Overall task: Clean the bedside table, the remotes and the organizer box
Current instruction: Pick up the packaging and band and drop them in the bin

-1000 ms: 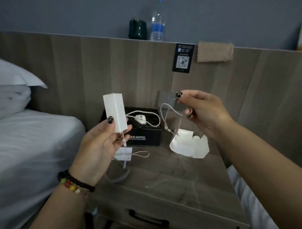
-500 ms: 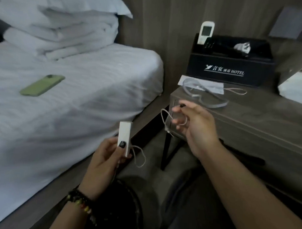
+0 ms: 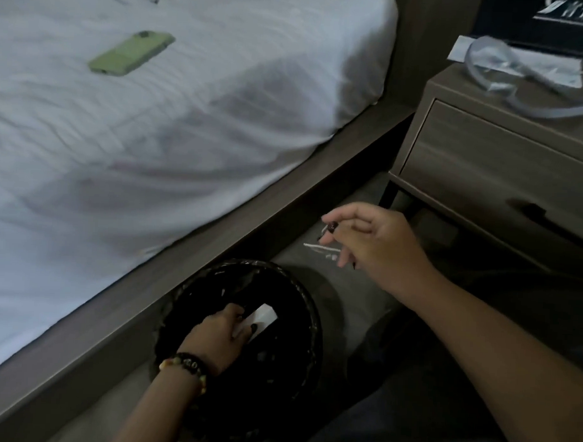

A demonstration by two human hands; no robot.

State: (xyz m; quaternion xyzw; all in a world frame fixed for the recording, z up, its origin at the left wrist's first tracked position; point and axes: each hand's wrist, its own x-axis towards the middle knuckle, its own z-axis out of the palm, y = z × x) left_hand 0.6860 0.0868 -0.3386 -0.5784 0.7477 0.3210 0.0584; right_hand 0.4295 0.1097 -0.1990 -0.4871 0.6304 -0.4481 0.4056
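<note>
Both hands hang below the bedside table (image 3: 490,168), apart.

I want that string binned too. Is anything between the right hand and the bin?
Nothing visible: the right hand, pinching the thin string, is above bare floor beside the black bin; the left hand is inside it with the white box.

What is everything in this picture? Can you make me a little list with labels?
left hand: inside the round black bin, holding a small white box
right hand: above the floor beside the bin, pinching a thin white string
bed with white sheet: a green phone lies on it
grey wooden bedside table: drawer shut, clear plastic strap and white wrapper on top
black organizer box: at the back of the table, mostly cut off
</note>
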